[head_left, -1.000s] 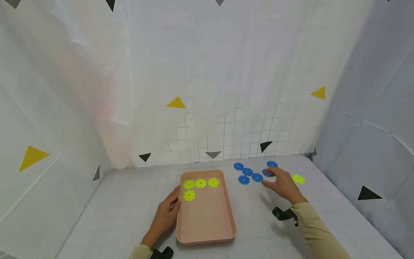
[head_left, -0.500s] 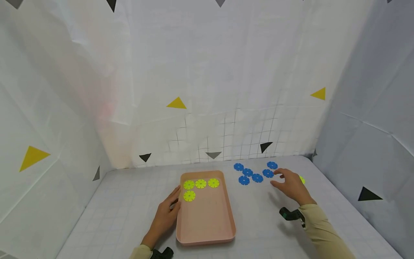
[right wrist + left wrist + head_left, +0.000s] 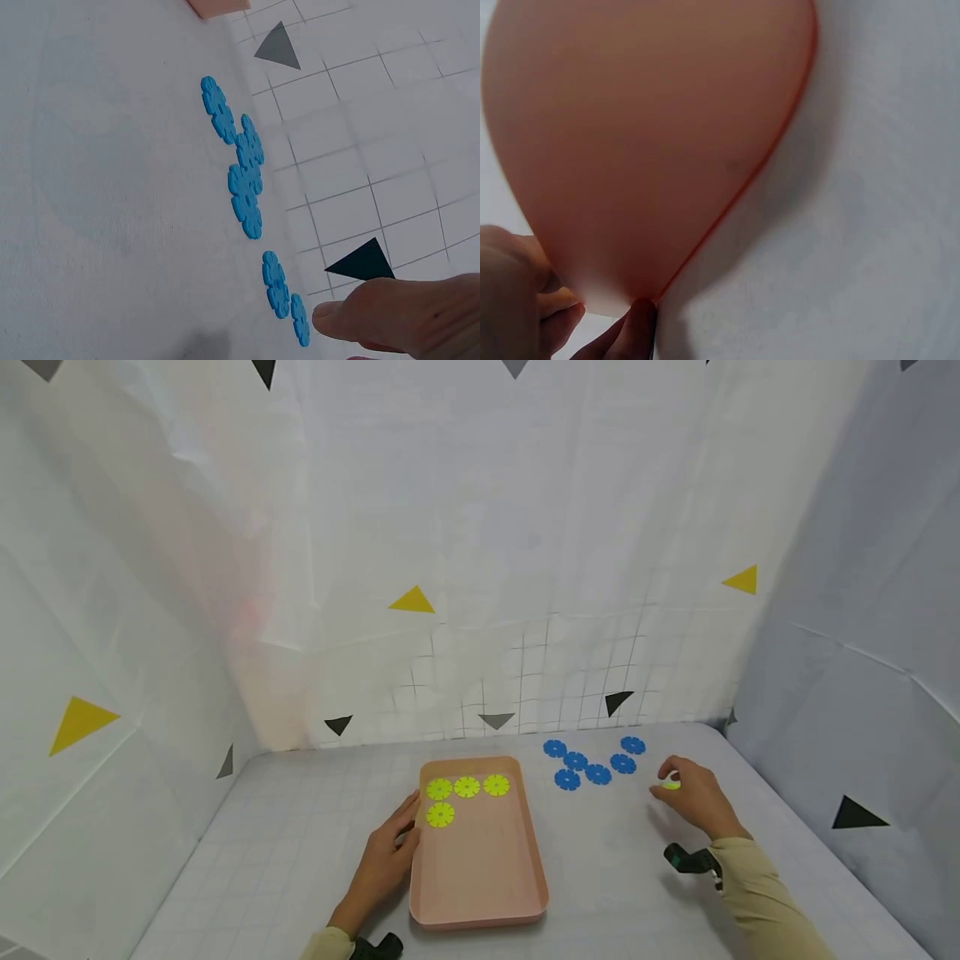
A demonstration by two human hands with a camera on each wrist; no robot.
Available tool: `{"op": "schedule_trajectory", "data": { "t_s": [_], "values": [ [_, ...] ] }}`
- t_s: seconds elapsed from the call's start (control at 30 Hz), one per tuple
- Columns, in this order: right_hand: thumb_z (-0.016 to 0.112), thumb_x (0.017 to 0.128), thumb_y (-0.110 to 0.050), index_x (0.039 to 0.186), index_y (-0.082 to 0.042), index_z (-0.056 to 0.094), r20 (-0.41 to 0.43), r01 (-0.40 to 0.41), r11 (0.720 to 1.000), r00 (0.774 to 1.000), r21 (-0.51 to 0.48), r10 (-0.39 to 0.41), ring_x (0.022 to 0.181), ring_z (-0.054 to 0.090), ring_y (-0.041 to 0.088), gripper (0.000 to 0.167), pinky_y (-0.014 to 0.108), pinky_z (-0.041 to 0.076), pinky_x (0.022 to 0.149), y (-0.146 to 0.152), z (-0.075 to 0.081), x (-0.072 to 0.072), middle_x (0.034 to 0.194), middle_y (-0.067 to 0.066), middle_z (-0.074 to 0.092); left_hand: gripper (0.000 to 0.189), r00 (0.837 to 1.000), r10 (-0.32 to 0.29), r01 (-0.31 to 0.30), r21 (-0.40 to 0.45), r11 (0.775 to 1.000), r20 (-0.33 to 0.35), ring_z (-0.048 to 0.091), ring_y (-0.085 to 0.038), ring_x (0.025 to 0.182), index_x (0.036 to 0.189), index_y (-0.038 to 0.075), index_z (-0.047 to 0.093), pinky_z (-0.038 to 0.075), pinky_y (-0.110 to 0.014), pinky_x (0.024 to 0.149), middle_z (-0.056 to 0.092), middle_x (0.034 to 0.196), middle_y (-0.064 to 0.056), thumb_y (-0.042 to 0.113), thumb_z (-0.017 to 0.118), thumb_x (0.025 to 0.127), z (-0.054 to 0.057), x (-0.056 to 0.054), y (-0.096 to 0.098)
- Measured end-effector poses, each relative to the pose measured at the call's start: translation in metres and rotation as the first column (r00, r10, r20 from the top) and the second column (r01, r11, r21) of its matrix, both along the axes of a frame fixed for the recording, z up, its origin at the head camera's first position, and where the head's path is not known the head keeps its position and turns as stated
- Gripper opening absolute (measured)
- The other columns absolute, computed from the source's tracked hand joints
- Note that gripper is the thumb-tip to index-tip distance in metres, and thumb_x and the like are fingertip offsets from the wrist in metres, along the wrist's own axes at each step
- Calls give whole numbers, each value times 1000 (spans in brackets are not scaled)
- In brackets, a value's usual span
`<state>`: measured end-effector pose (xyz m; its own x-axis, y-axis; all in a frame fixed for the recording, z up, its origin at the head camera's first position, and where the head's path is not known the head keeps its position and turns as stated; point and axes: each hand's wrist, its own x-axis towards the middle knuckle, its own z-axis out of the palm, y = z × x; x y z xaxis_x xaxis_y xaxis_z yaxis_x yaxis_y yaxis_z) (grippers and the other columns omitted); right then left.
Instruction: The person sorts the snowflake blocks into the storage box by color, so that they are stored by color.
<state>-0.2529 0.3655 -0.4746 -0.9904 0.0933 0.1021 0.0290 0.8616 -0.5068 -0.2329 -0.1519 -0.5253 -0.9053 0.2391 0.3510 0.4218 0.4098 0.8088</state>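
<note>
My left hand [image 3: 386, 856] rests against the left side of the pink tray [image 3: 480, 885], its fingertips and thumb at the rim. Several yellow-green slotted discs [image 3: 467, 787] lie in the tray: a row along the far end and one below the row's left end. At the right of the table my right hand [image 3: 701, 797] pinches another yellow-green slotted disc [image 3: 671, 785] between thumb and fingers. Only a sliver of that disc shows; the hand hides the rest. The right wrist view shows a finger [image 3: 390, 319] near the blue discs, with the pinched disc out of frame.
Several blue slotted discs [image 3: 597, 774] lie in a loose cluster on the white table [image 3: 600, 868], between the tray and my right hand. White sheets with coloured triangles [image 3: 412, 600] stand as walls at the back and both sides.
My right hand has moved right, away from the blue discs, to the lone yellow-green disc, which it now pinches. The left hand and the tray have stayed put.
</note>
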Motion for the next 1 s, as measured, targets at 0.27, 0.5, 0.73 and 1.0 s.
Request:
{"op": "schedule_trajectory", "data": {
  "t_s": [0.27,0.5,0.73,1.0],
  "values": [
    [79,90,-15,134,11,57,30,20,999,999,27,-21,116,54,53,55,69,49,96,18,-11,-1,135,37,55,52,1000,4,-4,-6,1000,-1,51,-32,138,155,-1,46,51,-45,104,38,163,-11,-3,58,104,-1,-1,0],
    [81,88,-10,130,14,58,52,49,997,997,53,-52,115,55,52,53,68,47,98,29,-21,-3,132,39,56,52,1000,7,-7,-17,1000,19,50,-31,139,156,0,45,51,-45,104,37,164,-7,-2,58,105,1,-1,1],
    [80,90,-11,127,12,62,61,68,996,996,50,-71,114,55,53,47,69,46,99,29,-23,-4,130,38,57,53,1000,10,-10,-24,1000,24,54,-35,134,157,1,44,53,-49,102,36,165,-11,-1,58,105,1,0,1],
    [80,89,-11,124,12,63,43,47,998,998,52,-49,111,56,51,45,68,47,97,28,-24,-3,124,36,61,54,999,16,-15,-33,999,35,53,-33,136,157,2,43,51,-48,104,35,165,-10,0,59,105,0,-1,2]
  ]
}}
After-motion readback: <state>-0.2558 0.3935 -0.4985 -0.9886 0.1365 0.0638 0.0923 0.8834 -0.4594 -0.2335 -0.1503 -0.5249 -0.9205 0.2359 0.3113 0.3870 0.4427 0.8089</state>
